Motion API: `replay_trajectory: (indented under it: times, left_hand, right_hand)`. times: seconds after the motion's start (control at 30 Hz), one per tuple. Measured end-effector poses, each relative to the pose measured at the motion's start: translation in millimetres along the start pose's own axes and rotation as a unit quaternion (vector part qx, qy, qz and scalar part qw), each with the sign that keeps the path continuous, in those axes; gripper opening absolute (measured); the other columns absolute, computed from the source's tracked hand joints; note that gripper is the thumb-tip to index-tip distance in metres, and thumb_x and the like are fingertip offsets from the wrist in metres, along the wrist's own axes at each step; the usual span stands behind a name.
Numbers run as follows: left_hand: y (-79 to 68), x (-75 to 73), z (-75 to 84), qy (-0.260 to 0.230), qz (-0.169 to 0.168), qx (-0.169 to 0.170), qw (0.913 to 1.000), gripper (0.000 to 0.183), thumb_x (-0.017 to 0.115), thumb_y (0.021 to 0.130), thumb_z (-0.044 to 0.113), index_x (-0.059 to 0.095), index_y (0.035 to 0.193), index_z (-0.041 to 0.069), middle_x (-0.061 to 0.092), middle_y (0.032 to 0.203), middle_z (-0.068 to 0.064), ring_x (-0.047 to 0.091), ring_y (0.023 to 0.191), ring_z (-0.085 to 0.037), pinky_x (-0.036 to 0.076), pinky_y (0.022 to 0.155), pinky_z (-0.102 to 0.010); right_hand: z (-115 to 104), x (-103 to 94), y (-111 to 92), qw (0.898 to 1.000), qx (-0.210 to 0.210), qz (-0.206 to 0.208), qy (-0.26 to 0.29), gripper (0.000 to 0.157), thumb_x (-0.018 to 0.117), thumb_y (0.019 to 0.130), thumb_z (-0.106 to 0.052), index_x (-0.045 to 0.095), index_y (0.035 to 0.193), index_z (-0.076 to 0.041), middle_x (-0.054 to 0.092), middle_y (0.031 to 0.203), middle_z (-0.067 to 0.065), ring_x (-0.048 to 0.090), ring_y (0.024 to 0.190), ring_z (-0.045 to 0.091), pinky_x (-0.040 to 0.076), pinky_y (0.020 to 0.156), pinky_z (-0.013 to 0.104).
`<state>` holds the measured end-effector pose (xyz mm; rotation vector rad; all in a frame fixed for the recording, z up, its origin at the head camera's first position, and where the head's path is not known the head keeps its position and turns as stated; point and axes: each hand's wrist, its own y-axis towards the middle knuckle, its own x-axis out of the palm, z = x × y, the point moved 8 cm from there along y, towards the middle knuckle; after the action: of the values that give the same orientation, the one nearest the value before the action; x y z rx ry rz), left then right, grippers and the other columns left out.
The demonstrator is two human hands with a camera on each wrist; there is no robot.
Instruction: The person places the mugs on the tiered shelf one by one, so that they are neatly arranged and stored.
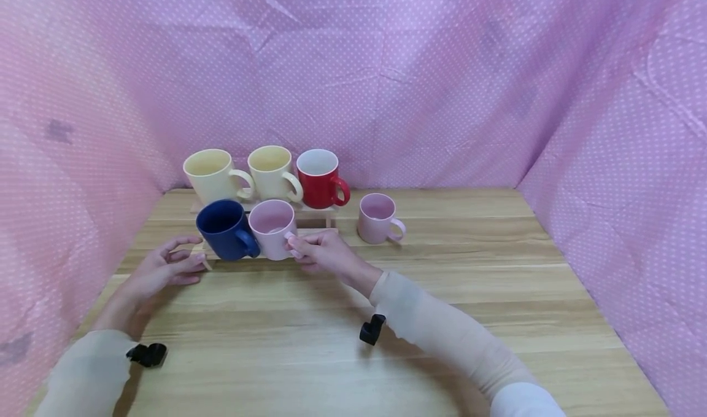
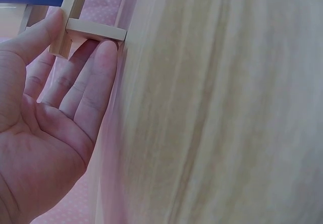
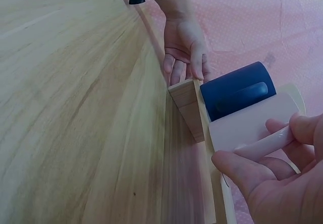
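On the lower step of a two-tier wooden rack (image 1: 315, 233) stand a navy blue mug (image 1: 223, 236) and a pale pink mug (image 1: 270, 236), side by side. My right hand (image 1: 331, 254) pinches the pink mug's handle (image 3: 267, 144) between thumb and fingers, with the mug's base at the step. At the rack's left end, my left hand (image 1: 162, 269) grips the wooden frame; its thumb (image 2: 43, 32) lies against the front bar and its fingers (image 2: 96, 88) reach round by the leg. The blue mug is close beside that hand, untouched.
Behind, on the upper tier, are two cream mugs (image 1: 208, 180) and a red mug (image 1: 317, 187) with a white inside. Another pink mug (image 1: 375, 223) stands on the wooden table (image 1: 469, 269) right of the rack. Pink dotted cloth (image 1: 386, 85) surrounds the table's back and sides.
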<state>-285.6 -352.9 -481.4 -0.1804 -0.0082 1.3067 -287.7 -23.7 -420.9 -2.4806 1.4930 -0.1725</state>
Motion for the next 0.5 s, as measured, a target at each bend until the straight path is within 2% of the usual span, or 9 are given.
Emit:
replay_trajectory:
  times: [0.1,0.3,0.4,0.5]
  left_hand:
    - [1.7,1.4,-0.8,-0.002,0.0,0.003,1.0,0.04,0.063,0.102,0.007,0.047,0.137,0.015,0.073,0.109,-0.007,0.072,0.098,-0.023,0.063,0.084,-0.041]
    - [2.5,3.0,-3.3,-0.005,0.006,-0.001,1.0,0.039,0.064,0.101,0.008,0.048,0.135,0.017,0.072,0.111,-0.005,0.072,0.098,-0.019,0.063,0.084,-0.04]
    - [1.3,1.5,-1.8,0.0,0.007,-0.002,1.0,0.038,0.064,0.102,0.009,0.048,0.135,0.018,0.072,0.111,-0.004,0.072,0.098,-0.019,0.063,0.083,-0.039]
    - [-0.5,0.1,1.1,0.003,0.006,-0.003,1.0,0.038,0.063,0.102,0.009,0.048,0.135,0.017,0.071,0.111,-0.005,0.072,0.098,-0.019,0.063,0.084,-0.039]
  right_hand:
    - [0,-1.0,0,1.0,-0.012,0.003,-0.014,0.034,0.068,0.098,-0.037,0.077,0.121,-0.013,0.071,0.118,0.004,0.068,0.111,0.032,0.058,0.093,0.05]
    - [-5,-4.2,-4,0.994,-0.066,0.02,-0.083,0.032,0.07,0.098,-0.037,0.079,0.116,-0.013,0.071,0.103,0.007,0.068,0.098,0.025,0.062,0.086,0.044]
    - [-7,-4.1,-6,0.99,-0.092,0.025,-0.101,0.033,0.07,0.098,-0.034,0.077,0.12,-0.01,0.073,0.103,0.008,0.068,0.098,0.027,0.064,0.083,0.042]
    - [-10,-8.6,-11,0.986,-0.112,0.032,-0.118,0.035,0.069,0.1,-0.029,0.072,0.127,-0.008,0.074,0.109,0.006,0.07,0.097,0.024,0.064,0.081,0.039]
